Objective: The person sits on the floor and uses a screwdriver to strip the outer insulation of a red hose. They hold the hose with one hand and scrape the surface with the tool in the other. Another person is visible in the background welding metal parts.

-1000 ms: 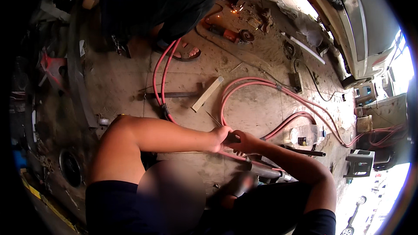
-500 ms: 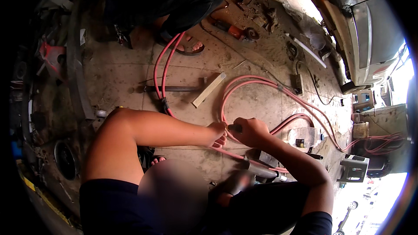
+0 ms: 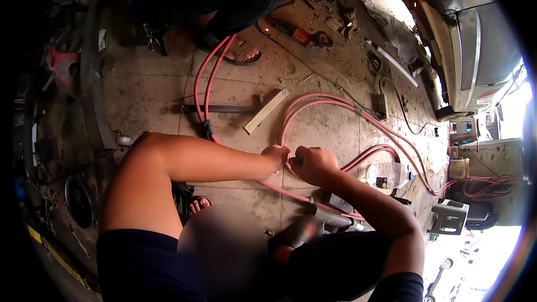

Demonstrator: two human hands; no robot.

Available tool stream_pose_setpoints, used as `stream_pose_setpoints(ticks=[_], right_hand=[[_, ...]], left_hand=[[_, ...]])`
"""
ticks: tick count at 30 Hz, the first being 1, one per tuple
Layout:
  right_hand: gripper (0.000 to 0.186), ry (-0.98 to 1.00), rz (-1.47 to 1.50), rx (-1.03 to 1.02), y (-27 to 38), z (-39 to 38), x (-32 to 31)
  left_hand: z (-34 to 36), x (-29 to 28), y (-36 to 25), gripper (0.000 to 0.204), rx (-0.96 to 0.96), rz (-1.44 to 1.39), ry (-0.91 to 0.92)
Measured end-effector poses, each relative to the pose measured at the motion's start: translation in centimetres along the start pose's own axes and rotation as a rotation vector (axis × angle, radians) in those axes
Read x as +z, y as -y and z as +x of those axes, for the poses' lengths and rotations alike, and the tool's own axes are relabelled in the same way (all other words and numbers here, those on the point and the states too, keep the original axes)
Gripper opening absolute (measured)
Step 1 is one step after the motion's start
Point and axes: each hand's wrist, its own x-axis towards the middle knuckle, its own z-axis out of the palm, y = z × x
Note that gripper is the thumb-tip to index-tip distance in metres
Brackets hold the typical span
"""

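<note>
My left hand and my right hand meet over the floor, fingertips nearly touching. Closed in a fist, the right one grips a small dark object, mostly hidden by its fingers. The left fingers are curled in a pinch, and whatever lies between them is too small to make out. Looped red twin hoses run on the floor just beyond and below both hands. Under my right forearm lies a grey metal cylinder, beside the hose. A clear plastic bottle is to the right of that forearm.
Ahead lie a wooden block, a hammer and an orange angle grinder. Another person's sandalled foot is at the far side, near the hose. At right are a vehicle, sparks, and a grey plastic stool.
My hands have moved slightly up and left. The left fingers have curled in more, and less of the dark object shows from my right fist. The view has shifted a little.
</note>
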Motion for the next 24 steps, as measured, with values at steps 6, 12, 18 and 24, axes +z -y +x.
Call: stream_pose_setpoints(ticks=[6,12,18,24], right_hand=[[0.027,0.009,-0.037,-0.063,-0.5,-0.3,0.1],[0.028,0.079,-0.049,-0.116,-0.2,0.2,0.1],[0.036,-0.337,-0.215,-0.511,-2.6,1.6,5.2],[0.026,-0.240,0.087,-0.454,0.3,1.4,3.0]], left_hand=[[-1.5,1.7,-3.0,0.038,0.433,0.118,-0.012],[-2.6,2.2,-6.5,0.042,0.827,0.311,-0.014],[-4.2,4.9,-10.3,0.027,1.091,0.535,0.100],[-3.3,6.1,-11.6,0.014,0.894,0.345,0.024]])
